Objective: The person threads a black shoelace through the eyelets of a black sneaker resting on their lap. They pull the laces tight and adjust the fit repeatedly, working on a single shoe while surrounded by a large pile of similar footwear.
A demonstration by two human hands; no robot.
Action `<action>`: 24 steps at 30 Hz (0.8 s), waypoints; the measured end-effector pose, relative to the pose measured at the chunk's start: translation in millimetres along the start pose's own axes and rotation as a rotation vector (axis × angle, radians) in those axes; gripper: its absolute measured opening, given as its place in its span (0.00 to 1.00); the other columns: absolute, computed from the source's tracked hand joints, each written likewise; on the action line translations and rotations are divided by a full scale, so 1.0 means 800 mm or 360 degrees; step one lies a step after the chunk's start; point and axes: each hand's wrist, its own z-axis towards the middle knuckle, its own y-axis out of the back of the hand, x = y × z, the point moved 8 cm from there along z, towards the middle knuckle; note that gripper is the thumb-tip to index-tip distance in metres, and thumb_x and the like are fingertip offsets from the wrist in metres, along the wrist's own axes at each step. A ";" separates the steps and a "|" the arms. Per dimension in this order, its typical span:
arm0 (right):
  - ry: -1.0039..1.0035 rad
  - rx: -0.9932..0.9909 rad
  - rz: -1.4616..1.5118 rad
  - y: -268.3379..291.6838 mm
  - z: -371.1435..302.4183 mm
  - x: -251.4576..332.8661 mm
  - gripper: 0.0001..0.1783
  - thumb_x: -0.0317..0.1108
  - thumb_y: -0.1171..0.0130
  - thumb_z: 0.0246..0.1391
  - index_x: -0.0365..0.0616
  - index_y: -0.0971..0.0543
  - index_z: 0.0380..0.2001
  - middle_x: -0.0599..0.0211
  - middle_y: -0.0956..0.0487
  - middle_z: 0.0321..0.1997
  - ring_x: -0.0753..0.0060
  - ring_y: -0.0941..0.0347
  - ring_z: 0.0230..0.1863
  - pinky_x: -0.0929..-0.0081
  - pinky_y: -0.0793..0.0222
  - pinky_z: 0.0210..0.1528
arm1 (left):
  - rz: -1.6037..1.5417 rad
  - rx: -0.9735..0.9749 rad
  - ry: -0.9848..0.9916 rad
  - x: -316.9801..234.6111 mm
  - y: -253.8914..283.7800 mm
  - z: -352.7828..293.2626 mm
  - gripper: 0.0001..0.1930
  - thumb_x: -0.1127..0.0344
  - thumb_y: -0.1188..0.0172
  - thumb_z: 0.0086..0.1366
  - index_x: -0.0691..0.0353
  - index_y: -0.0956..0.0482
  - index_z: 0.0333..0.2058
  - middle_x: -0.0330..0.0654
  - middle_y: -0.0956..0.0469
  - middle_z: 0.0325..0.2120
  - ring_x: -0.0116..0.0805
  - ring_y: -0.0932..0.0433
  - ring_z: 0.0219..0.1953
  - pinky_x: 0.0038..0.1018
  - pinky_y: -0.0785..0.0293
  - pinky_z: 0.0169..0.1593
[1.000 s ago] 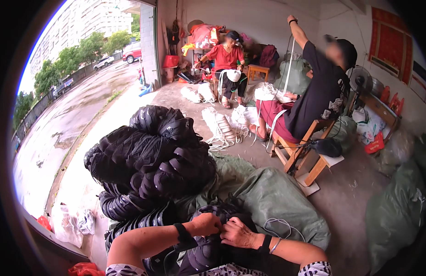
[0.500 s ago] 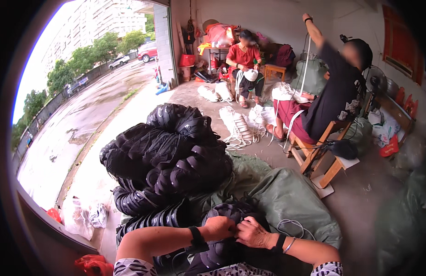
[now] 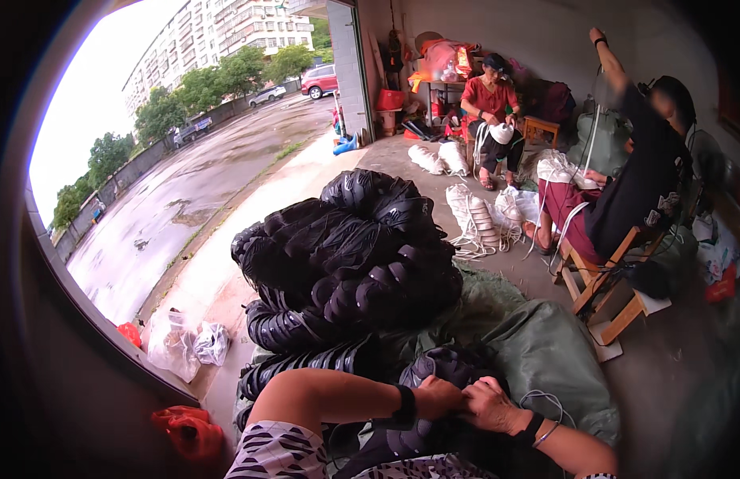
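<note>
In front of me, my left hand [image 3: 439, 397] and my right hand [image 3: 494, 407] are closed, their fingertips nearly meeting. They pinch at a black shoe upper [image 3: 443, 366], soft and rounded, low over my lap. My fingers and the shade hide the exact spot they grip, and any lace there is too dark to make out. Just beyond my left arm rises a big heap of black shoe uppers [image 3: 346, 247], nested in rows and tied in bundles. Another nested row [image 3: 306, 369] lies below it, partly behind my forearm.
Green sacking [image 3: 537, 343] spreads under and beside the heap, with a thin pale cord [image 3: 549, 397] on it. Two people sit farther off: one in red [image 3: 490, 100], another in black [image 3: 633, 176] with a raised arm. White bundles [image 3: 474, 215] lie between us. Plastic bags [image 3: 174, 343] rest left.
My view has turned left, so the heap, the people and my hands all sit farther right in the picture. Both hands stay close together at the same dark piece.
</note>
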 end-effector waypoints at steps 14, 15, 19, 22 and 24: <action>-0.0149 0.0053 0.0197 0.017 0.016 0.022 0.06 0.37 0.36 0.46 0.52 0.17 0.29 0.73 0.23 0.32 0.69 0.25 0.37 0.68 0.35 0.48 | -0.1141 -0.0948 0.0124 0.070 0.069 -0.084 0.07 0.66 0.43 0.64 0.63 0.25 0.36 0.51 0.22 0.32 0.53 0.20 0.36 0.38 0.24 0.37; -0.0181 0.0098 0.0364 0.012 0.025 0.030 0.08 0.36 0.37 0.49 0.48 0.18 0.33 0.69 0.22 0.29 0.65 0.24 0.30 0.70 0.30 0.39 | -0.1061 -0.1073 0.0056 0.070 0.065 -0.092 0.07 0.67 0.43 0.64 0.63 0.26 0.37 0.50 0.22 0.32 0.53 0.20 0.35 0.39 0.24 0.37; -0.0503 0.0229 0.1151 -0.045 0.041 0.024 0.20 0.32 0.43 0.56 0.42 0.31 0.51 0.61 0.20 0.27 0.65 0.24 0.22 0.68 0.27 0.28 | -0.0802 -0.1124 0.0026 0.050 0.061 -0.097 0.08 0.68 0.44 0.63 0.60 0.29 0.40 0.46 0.25 0.33 0.51 0.21 0.33 0.39 0.23 0.35; -0.1014 0.0574 0.1587 -0.087 0.041 0.015 0.17 0.31 0.47 0.58 0.41 0.32 0.50 0.64 0.21 0.24 0.74 0.27 0.18 0.75 0.28 0.23 | -0.0730 -0.1040 0.0023 0.042 0.072 -0.097 0.09 0.68 0.42 0.62 0.58 0.30 0.40 0.45 0.26 0.33 0.49 0.21 0.37 0.38 0.22 0.36; -0.1251 0.0453 0.1882 -0.064 0.055 0.019 0.12 0.36 0.53 0.64 0.39 0.25 0.33 0.69 0.24 0.21 0.79 0.30 0.15 0.80 0.32 0.19 | -0.0848 -0.1108 0.0000 0.049 0.066 -0.101 0.09 0.68 0.42 0.62 0.58 0.30 0.40 0.45 0.26 0.34 0.49 0.22 0.37 0.36 0.23 0.37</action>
